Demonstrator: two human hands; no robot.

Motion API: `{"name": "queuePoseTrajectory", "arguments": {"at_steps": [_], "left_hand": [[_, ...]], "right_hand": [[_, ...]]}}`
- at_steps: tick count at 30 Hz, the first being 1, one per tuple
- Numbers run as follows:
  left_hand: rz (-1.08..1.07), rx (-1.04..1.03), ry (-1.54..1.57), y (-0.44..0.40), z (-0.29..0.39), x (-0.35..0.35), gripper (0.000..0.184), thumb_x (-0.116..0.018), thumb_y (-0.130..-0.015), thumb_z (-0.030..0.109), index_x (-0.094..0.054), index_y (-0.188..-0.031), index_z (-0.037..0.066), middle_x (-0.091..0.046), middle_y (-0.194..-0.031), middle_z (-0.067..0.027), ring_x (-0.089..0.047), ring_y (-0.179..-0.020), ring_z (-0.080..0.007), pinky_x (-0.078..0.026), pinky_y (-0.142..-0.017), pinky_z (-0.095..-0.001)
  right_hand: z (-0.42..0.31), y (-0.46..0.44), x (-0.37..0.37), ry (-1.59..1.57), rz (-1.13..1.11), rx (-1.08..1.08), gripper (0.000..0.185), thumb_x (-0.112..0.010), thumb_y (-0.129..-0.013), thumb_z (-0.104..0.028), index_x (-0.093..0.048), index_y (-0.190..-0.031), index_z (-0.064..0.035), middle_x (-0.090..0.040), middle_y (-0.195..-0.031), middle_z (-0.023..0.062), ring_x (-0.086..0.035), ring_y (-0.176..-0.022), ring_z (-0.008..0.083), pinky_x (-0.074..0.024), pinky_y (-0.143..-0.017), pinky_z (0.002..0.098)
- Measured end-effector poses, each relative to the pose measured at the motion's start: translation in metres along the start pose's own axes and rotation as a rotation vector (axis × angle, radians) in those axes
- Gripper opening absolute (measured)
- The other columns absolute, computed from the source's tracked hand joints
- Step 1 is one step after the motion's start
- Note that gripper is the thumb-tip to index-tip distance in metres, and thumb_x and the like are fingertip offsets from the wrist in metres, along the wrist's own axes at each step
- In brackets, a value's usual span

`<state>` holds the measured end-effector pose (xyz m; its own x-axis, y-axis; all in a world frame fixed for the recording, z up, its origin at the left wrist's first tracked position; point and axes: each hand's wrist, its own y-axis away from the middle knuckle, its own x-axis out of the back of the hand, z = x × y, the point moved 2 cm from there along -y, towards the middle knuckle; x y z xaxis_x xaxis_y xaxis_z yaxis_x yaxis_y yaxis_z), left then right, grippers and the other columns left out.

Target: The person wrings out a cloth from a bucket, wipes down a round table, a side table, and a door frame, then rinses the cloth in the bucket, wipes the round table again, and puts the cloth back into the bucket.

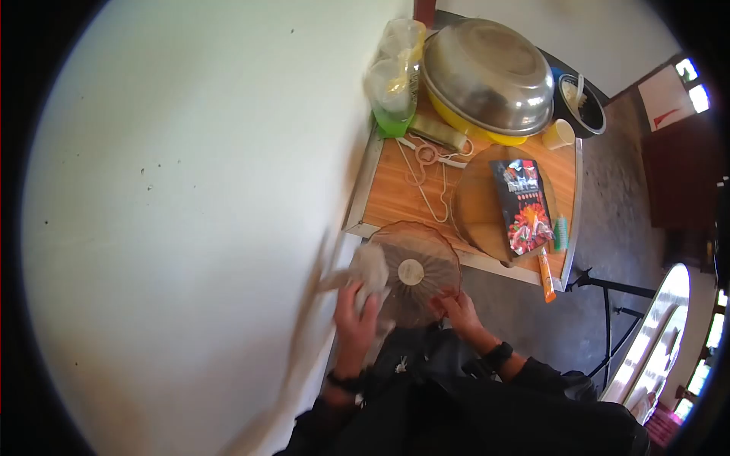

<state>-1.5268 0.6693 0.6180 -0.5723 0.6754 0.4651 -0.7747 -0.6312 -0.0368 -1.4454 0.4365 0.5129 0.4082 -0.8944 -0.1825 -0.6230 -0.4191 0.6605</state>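
My right hand (458, 313) grips the near right rim of a translucent brown ribbed bowl (388, 242) with a wavy edge. A round white patch shows at the bowl's middle. The bowl is tilted in front of my body, at the near edge of the wooden table. My left hand (356, 319) is closed on a crumpled whitish cloth (371, 267), blurred by motion, at the bowl's left side. Whether the cloth touches the bowl I cannot tell.
On the table (384, 199) are a round wooden board (475, 201) under a black food pouch (523, 205), hangers (426, 178), an orange tube (546, 277), a large metal basin (490, 72), a cup (559, 134) and a black pot (593, 114). The wall (190, 228) is close on my left.
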Motion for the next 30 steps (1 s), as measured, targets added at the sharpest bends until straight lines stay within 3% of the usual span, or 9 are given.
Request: {"name": "queuePoseTrajectory", "arguments": {"at_steps": [3,9,12,15,19,21,24,27,30], "left_hand": [[-0.045,-0.128,-0.232,-0.030,-0.031,-0.061,0.035,-0.066,-0.086,0.020,-0.059,-0.116,0.002,-0.059,-0.107,-0.0215,-0.056,-0.100,-0.0435,-0.046,-0.088,-0.0478],[-0.156,-0.226,-0.284,-0.003,0.015,-0.109,0.034,-0.068,-0.083,0.021,-0.062,-0.113,0.005,-0.060,-0.107,-0.0177,-0.059,-0.098,-0.0400,-0.049,-0.083,-0.0448],[-0.452,-0.251,-0.127,0.030,0.018,-0.115,0.029,-0.069,-0.080,0.017,-0.064,-0.108,0.009,-0.061,-0.098,-0.0143,-0.061,-0.089,-0.0384,-0.050,-0.077,-0.0477],[-0.834,-0.306,-0.230,0.050,0.005,-0.089,0.028,-0.071,-0.077,0.014,-0.067,-0.105,0.010,-0.066,-0.096,-0.0101,-0.066,-0.084,-0.0288,-0.053,-0.074,-0.0406],[-0.432,0.144,-0.002,0.002,0.040,-0.035,0.034,-0.073,-0.078,0.016,-0.066,-0.110,0.007,-0.072,-0.100,-0.0075,-0.066,-0.088,-0.0143,-0.053,-0.077,-0.0299],[-0.235,0.052,-0.127,-0.048,0.049,-0.032,0.035,-0.071,-0.080,0.015,-0.065,-0.113,0.004,-0.071,-0.098,-0.0125,-0.068,-0.086,-0.0181,-0.053,-0.077,-0.0308],[-0.009,-0.262,-0.306,-0.134,0.010,-0.061,0.034,-0.065,-0.082,0.015,-0.064,-0.113,0.003,-0.067,-0.104,-0.0189,-0.064,-0.098,-0.0341,-0.050,-0.087,-0.0409],[0.024,-0.259,-0.407,-0.208,0.014,-0.103,0.037,-0.063,-0.083,0.016,-0.061,-0.117,0.003,-0.062,-0.112,-0.0191,-0.060,-0.103,-0.0387,-0.049,-0.089,-0.0458],[0.093,-0.324,-0.593,-0.264,-0.017,-0.151,0.042,-0.064,-0.084,0.019,-0.057,-0.122,0.003,-0.055,-0.126,-0.0194,-0.054,-0.112,-0.0406,-0.047,-0.092,-0.0484]], "right_hand": [[-0.029,0.021,-0.006,0.173,-0.037,0.105,0.034,-0.048,-0.092,-0.011,-0.044,-0.123,0.0037,-0.067,-0.102,0.0161,-0.066,-0.085,0.0200,-0.0538,-0.071,0.0324],[-0.019,0.062,0.007,0.314,0.028,0.267,0.039,-0.050,-0.090,-0.011,-0.042,-0.123,0.0089,-0.068,-0.096,0.0171,-0.066,-0.079,0.0190,-0.0539,-0.067,0.0318],[0.008,0.067,0.029,0.168,0.058,0.154,0.037,-0.051,-0.092,-0.013,-0.044,-0.122,0.0080,-0.068,-0.097,0.0166,-0.067,-0.077,0.0203,-0.0539,-0.065,0.0319],[0.000,0.099,0.045,0.024,0.024,-0.050,0.034,-0.051,-0.094,-0.014,-0.046,-0.121,0.0056,-0.067,-0.096,0.0152,-0.066,-0.077,0.0201,-0.0545,-0.066,0.0314],[0.013,0.118,0.082,-0.090,0.036,-0.132,0.028,-0.050,-0.094,-0.017,-0.051,-0.112,0.0043,-0.067,-0.089,0.0120,-0.067,-0.076,0.0182,-0.0556,-0.064,0.0310],[0.020,0.124,0.095,-0.099,-0.005,-0.107,0.025,-0.050,-0.094,-0.017,-0.054,-0.107,0.0035,-0.067,-0.089,0.0116,-0.067,-0.077,0.0183,-0.0556,-0.065,0.0307],[0.014,0.129,0.102,-0.083,0.032,-0.140,0.025,-0.053,-0.091,-0.017,-0.058,-0.103,0.0041,-0.067,-0.089,0.0110,-0.066,-0.077,0.0168,-0.0540,-0.066,0.0298],[0.011,0.120,0.110,0.180,-0.077,-0.084,0.026,-0.055,-0.089,-0.016,-0.059,-0.102,0.0053,-0.068,-0.087,0.0100,-0.065,-0.076,0.0155,-0.0520,-0.067,0.0296],[-0.004,0.120,0.096,0.080,0.020,-0.193,0.028,-0.056,-0.088,-0.016,-0.059,-0.105,0.0064,-0.068,-0.085,0.0087,-0.064,-0.077,0.0150,-0.0508,-0.069,0.0303]]}}
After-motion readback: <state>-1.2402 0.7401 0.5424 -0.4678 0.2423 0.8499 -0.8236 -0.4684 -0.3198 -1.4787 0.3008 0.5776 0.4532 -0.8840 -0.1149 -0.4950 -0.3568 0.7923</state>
